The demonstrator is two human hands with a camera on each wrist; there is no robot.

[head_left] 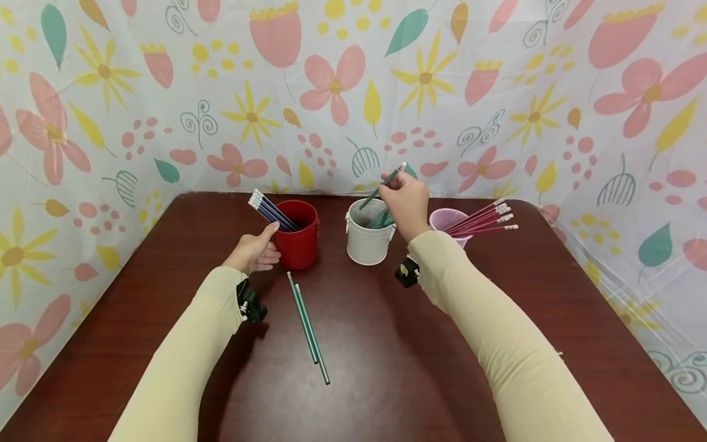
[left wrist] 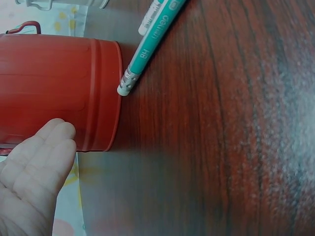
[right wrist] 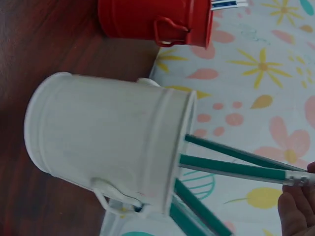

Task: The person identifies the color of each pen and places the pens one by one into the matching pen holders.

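Note:
My left hand [head_left: 255,252] rests against the side of a red bucket [head_left: 302,250], its fingers fairly straight and its thumb by the rim. Dark blue pencils [head_left: 270,210] with white erasers lean out of that bucket. Over a white bucket [head_left: 367,245], my right hand [head_left: 407,205] pinches a green pencil [head_left: 378,191] near its eraser end; the other end points down into the bucket. More green pencils [right wrist: 197,204] lean in the white bucket, partly hidden by the hand in the head view. Two green pencils [head_left: 308,328] lie side by side on the table in front of the red bucket.
A pink cup [head_left: 445,216] holding several dark pink pencils [head_left: 482,221] stands right of the white bucket, partly behind the right wrist. The dark brown table [head_left: 364,374] ends at a flower-patterned cloth [head_left: 331,141] behind and at both sides.

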